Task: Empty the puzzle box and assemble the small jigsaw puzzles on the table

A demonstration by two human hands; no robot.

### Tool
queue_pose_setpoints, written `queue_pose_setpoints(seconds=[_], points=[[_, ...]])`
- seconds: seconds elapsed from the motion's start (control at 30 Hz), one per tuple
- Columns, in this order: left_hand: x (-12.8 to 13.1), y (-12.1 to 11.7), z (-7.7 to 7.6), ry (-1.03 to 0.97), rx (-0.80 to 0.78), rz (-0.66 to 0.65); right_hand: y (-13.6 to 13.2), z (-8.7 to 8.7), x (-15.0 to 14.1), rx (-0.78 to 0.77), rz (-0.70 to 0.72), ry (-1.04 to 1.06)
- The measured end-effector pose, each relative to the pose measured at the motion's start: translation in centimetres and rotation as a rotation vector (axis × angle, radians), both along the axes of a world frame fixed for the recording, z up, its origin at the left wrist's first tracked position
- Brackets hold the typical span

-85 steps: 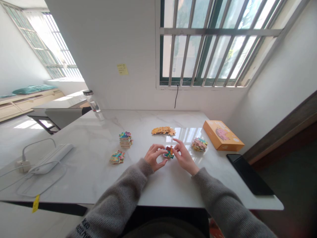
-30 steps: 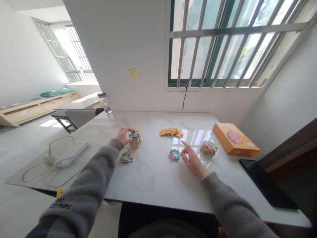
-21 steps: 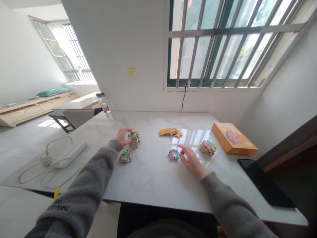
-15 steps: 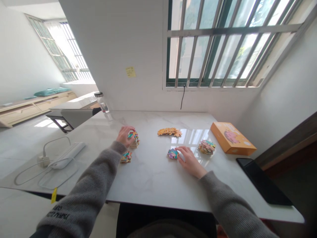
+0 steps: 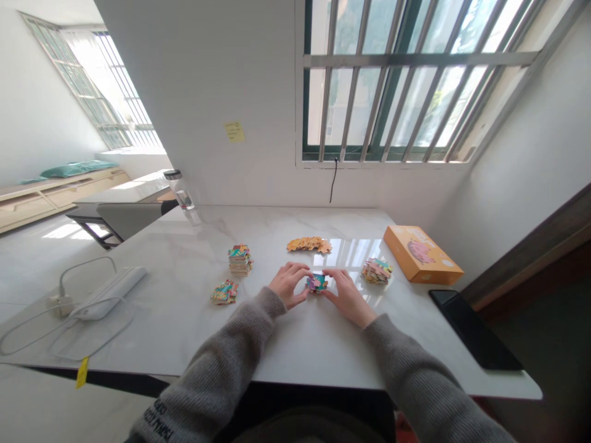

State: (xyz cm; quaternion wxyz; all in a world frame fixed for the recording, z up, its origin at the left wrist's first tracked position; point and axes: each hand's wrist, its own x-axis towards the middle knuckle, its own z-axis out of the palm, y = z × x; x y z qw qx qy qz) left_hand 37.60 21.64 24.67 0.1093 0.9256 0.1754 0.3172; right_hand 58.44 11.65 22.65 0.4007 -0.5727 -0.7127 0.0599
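My left hand (image 5: pixel 290 285) and my right hand (image 5: pixel 347 296) close in from both sides on a small pile of puzzle pieces (image 5: pixel 317 283), purple and teal on top. Fingertips and thumbs of both hands grip its edges. On the left stands a tall neat stack of puzzle pieces (image 5: pixel 240 261), with a lower pile of puzzle pieces (image 5: pixel 225 293) in front of it. Behind my hands lies a fanned row of orange puzzle pieces (image 5: pixel 309 245). A looser heap of puzzle pieces (image 5: pixel 377 271) sits to the right.
An orange box (image 5: pixel 422 255) and a black tablet-like slab (image 5: pixel 475 329) lie at the right of the white table (image 5: pixel 295 357). At the left are a white power strip (image 5: pixel 111 293) with its cable and, farther back, a clear bottle (image 5: pixel 181 191).
My left hand has left the tall stack on the left and come right to the small purple and teal pile. My right hand stays at that pile. The view has shifted slightly.
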Motion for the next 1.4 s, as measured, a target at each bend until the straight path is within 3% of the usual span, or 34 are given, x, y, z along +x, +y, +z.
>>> queue_pose_setpoints(seconds=[0.2, 0.37, 0.5, 0.63, 0.77, 1.17, 1.4], points=[[1.0, 0.2, -2.0, -0.022, -0.055, -0.042, -0.4, 0.7, -0.4, 0.030, 0.070, 0.010], [0.4, 0.4, -1.6, -0.105, -0.070, -0.067, -0.8, 1.3, -1.1, 0.030, 0.063, 0.131], [0.8, -0.4, -1.4, -0.212, -0.060, -0.002, -0.6, 1.2, -1.6, -0.099, 0.086, 0.353], [1.4, -1.4, -1.9, -0.145, -0.028, -0.036, -0.2, 1.0, -1.7, -0.103, 0.097, 0.489], [1.3, -1.9, -2.0, -0.115, 0.024, -0.085, -0.2, 1.0, -1.5, -0.058, 0.065, 0.508], [0.9, -2.5, -0.8, -0.093, 0.051, -0.135, -0.5, 1.1, -1.7, -0.129, 0.192, 0.569], [0.7, -1.7, -1.5, -0.152, 0.176, 0.023, -0.5, 0.8, -1.7, -0.192, 0.232, 0.560]])
